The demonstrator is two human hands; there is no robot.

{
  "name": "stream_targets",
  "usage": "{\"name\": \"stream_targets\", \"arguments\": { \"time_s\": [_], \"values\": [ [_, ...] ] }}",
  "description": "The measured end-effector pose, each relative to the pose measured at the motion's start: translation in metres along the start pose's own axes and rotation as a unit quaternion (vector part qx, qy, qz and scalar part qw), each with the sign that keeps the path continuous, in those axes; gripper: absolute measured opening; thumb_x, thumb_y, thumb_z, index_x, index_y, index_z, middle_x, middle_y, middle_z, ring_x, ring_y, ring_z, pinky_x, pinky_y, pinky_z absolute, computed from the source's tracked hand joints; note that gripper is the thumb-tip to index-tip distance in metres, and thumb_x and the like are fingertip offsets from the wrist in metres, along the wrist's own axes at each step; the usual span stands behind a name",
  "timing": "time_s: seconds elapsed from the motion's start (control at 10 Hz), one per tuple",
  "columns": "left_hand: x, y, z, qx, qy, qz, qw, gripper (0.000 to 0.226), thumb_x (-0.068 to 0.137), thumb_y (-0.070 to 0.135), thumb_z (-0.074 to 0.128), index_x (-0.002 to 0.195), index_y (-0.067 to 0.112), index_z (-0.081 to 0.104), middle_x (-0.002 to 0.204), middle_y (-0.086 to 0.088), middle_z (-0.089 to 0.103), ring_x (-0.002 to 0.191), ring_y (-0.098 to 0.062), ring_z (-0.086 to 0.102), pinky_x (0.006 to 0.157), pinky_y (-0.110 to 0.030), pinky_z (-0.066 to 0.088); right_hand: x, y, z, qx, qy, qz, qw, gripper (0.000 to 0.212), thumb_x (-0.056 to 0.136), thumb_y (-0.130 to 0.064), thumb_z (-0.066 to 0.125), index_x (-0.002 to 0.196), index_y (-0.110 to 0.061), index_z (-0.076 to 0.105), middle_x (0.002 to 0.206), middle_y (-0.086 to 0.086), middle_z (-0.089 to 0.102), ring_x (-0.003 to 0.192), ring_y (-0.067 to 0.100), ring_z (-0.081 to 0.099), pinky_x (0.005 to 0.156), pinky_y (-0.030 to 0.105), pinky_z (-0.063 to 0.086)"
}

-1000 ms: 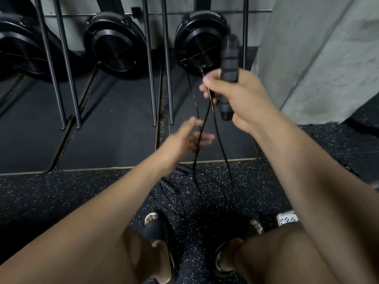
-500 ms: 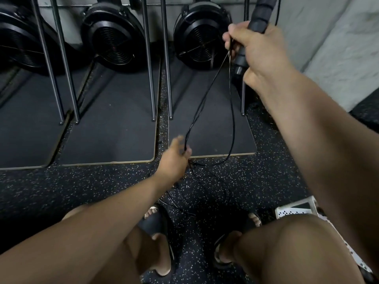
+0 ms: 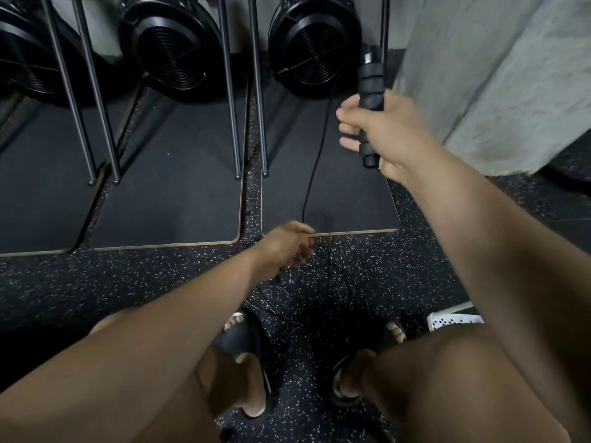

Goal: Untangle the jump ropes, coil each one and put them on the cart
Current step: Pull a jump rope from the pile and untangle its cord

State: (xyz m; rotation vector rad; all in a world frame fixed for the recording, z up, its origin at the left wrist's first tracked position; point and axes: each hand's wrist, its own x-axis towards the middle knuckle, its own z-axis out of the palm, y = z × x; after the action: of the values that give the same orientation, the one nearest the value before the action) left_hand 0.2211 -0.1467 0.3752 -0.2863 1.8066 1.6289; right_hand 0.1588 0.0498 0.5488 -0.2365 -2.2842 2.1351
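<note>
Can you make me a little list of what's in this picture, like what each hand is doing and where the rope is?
Right hand: raised, gripping a black ridged foam jump rope handle, upright
Left hand: low, fingers closed around the thin black cord
Cord: runs from the handle top down to the left hand
Rest of rope: loose tangle of thin black cord on the speckled black rubber floor, between the feet
Behind: round black fan wheels on flat black boards
Cart: cannot tell
</note>
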Motion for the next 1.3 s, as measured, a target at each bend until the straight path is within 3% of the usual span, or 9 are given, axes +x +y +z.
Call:
{"name": "stream_targets", "arguments": {
  "time_s": [0.2, 0.4, 0.5, 0.6, 0.7, 0.8, 1.0, 1.1, 1.3],
  "values": [
    [0.057, -0.083, 0.012, 0.067, 0.090, -0.116, 0.987, 0.018, 0.103, 0.004, 0.055, 0.114, 0.006, 0.069, 0.090, -0.005, 0.066, 0.074, -0.014, 0.062, 0.062, -0.028, 0.053, -0.001, 0.024, 0.001, -0.029, -0.016, 0.040, 0.999, 0.017, 0.092, -0.009, 0.082, 0.102, -0.017, 0.070, 0.103, 0.009, 0.079, 0.087, 0.016, 0.075, 0.087, 0.043, 0.067],
    [0.090, -0.181, 0.038, 0.161, 0.101, -0.175, 0.966, 0.011, 0.103, 0.008, 0.064, 0.110, 0.003, 0.070, 0.104, -0.014, 0.067, 0.082, -0.020, 0.067, 0.063, -0.029, 0.051, 0.010, 0.096, -0.015, -0.070, -0.059, 0.119, 0.989, 0.015, 0.093, -0.009, 0.083, 0.104, -0.013, 0.073, 0.110, 0.017, 0.080, 0.084, 0.017, 0.076, 0.084, 0.040, 0.068],
    [0.119, -0.243, 0.038, 0.244, 0.125, -0.179, 0.945, 0.025, 0.108, 0.009, 0.056, 0.129, 0.004, 0.068, 0.134, -0.013, 0.067, 0.120, -0.031, 0.065, 0.101, -0.035, 0.052, 0.017, 0.137, -0.020, -0.073, -0.081, 0.143, 0.984, 0.013, 0.094, -0.009, 0.081, 0.104, -0.012, 0.073, 0.113, 0.019, 0.079, 0.086, 0.018, 0.076, 0.083, 0.038, 0.068],
    [0.157, -0.293, 0.015, 0.482, 0.111, -0.132, 0.859, 0.028, 0.109, 0.015, 0.056, 0.135, 0.006, 0.065, 0.137, -0.012, 0.064, 0.127, -0.031, 0.060, 0.105, -0.040, 0.052, 0.027, 0.174, -0.023, -0.061, -0.095, 0.151, 0.982, 0.014, 0.095, -0.010, 0.081, 0.106, -0.011, 0.073, 0.104, 0.015, 0.080, 0.085, 0.018, 0.075, 0.084, 0.040, 0.067],
    [0.185, -0.300, -0.003, 0.252, 0.199, -0.208, 0.924, 0.034, 0.102, 0.020, 0.063, 0.132, 0.005, 0.064, 0.129, -0.015, 0.066, 0.115, -0.029, 0.065, 0.092, -0.037, 0.056, 0.036, 0.211, -0.024, -0.047, -0.095, 0.172, 0.979, 0.015, 0.096, -0.012, 0.081, 0.108, -0.008, 0.073, 0.096, 0.012, 0.078, 0.082, 0.019, 0.074, 0.075, 0.037, 0.065],
    [0.231, -0.295, -0.045, 0.007, 0.333, -0.221, 0.917, 0.041, 0.100, 0.032, 0.062, 0.131, 0.006, 0.070, 0.125, -0.014, 0.073, 0.102, -0.029, 0.069, 0.085, -0.034, 0.061, 0.042, 0.244, -0.025, -0.032, -0.093, 0.182, 0.978, 0.015, 0.097, -0.015, 0.079, 0.109, -0.007, 0.073, 0.090, 0.011, 0.076, 0.077, 0.020, 0.070, 0.063, 0.033, 0.059],
    [0.270, -0.287, -0.075, 0.087, 0.330, -0.268, 0.901, 0.060, 0.089, 0.060, 0.077, 0.114, 0.006, 0.069, 0.101, -0.009, 0.078, 0.090, -0.028, 0.078, 0.082, -0.042, 0.066, 0.043, 0.290, -0.019, -0.018, -0.071, 0.207, 0.976, 0.021, 0.098, -0.027, 0.079, 0.110, -0.012, 0.070, 0.073, 0.006, 0.067, 0.061, 0.020, 0.060, 0.053, 0.033, 0.052],
    [0.287, -0.288, -0.076, 0.040, 0.309, -0.251, 0.917, 0.040, 0.089, 0.053, 0.078, 0.100, 0.016, 0.070, 0.113, -0.010, 0.077, 0.105, -0.033, 0.075, 0.092, -0.043, 0.064, 0.042, 0.299, -0.015, -0.015, -0.077, 0.215, 0.973, 0.022, 0.098, -0.030, 0.079, 0.109, -0.015, 0.069, 0.071, 0.006, 0.063, 0.059, 0.020, 0.058, 0.052, 0.033, 0.051],
    [0.295, -0.292, -0.084, -0.002, 0.284, -0.246, 0.927, 0.039, 0.077, 0.043, 0.080, 0.104, 0.015, 0.075, 0.118, -0.015, 0.077, 0.094, -0.029, 0.073, 0.093, -0.049, 0.064, 0.042, 0.286, -0.011, -0.048, -0.089, 0.212, 0.972, 0.020, 0.096, -0.027, 0.081, 0.106, -0.013, 0.071, 0.069, 0.003, 0.061, 0.057, 0.018, 0.056, 0.053, 0.035, 0.050]
  ]
}}
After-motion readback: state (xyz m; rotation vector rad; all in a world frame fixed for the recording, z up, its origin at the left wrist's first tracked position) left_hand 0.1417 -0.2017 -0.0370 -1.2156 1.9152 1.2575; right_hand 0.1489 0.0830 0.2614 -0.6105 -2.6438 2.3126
